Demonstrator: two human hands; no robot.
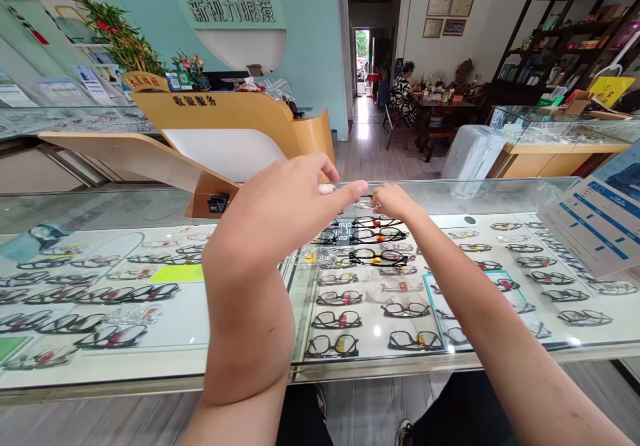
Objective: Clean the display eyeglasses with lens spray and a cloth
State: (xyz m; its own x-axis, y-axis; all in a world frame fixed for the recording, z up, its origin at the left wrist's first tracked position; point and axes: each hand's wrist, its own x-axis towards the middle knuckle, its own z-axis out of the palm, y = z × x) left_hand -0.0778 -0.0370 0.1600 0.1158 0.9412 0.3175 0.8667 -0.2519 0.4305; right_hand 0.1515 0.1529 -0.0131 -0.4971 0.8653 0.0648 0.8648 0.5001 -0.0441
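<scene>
My left hand (287, 196) reaches over the counter with its wrist sharply bent, thumb stretched right and fingers curled. A small white thing (327, 189), too little to name, shows between its thumb and fingers. Farther forward, my right hand (393, 201) has its fingers closed at the edge of a pair of eyeglasses (364, 203); the grip is partly hidden. Nearer to me lie several pairs in a column, among them black-framed eyeglasses (380, 257) and another dark pair (379, 235). Beside these, partly behind my left hand, is a dark printed card (343, 231).
Rows of spectacles fill the glass display case (300, 370) below. A wooden board (125, 156) leans at left, a printed sign (600, 213) stands at right. Behind are a cashier desk (240, 116), a wrapped white box (475, 156) and a seated person (403, 96).
</scene>
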